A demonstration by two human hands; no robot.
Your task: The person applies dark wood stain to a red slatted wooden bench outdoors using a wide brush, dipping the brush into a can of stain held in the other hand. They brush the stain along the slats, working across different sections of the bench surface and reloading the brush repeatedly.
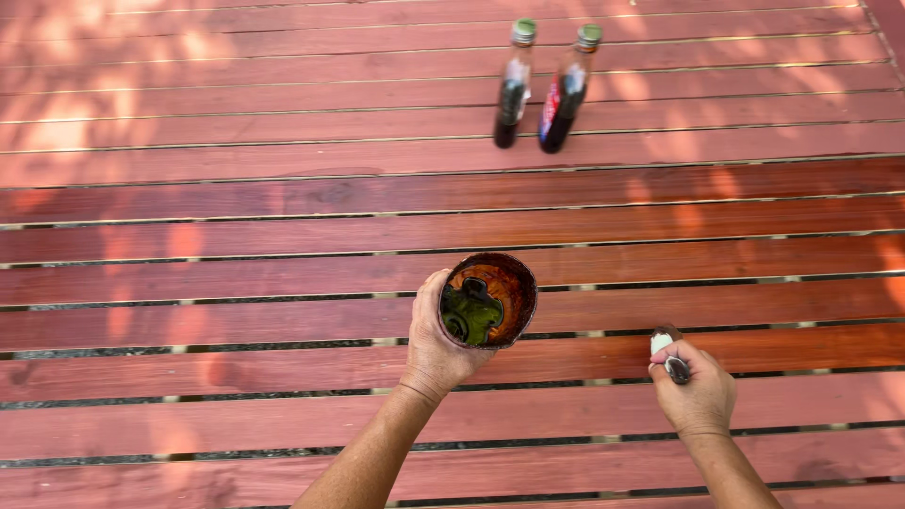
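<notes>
My left hand (436,341) grips a round open can (488,299) from its left side and holds it above the deck boards. Dark glossy liquid with a brown-stained inner wall shows inside the can. My right hand (696,388) is closed around a paintbrush (667,348); its white handle end and metal band stick out at the top of my fist, and the bristles touch a plank. The wooden deck (283,207) is made of long reddish planks with narrow gaps. The nearer planks look darker and wetter than the far ones.
Two dark glass bottles with green caps, one (513,87) and the other (566,92), stand side by side on the far planks. Dappled shadow and sun patches lie on the boards at the upper left. Ground shows through the gaps.
</notes>
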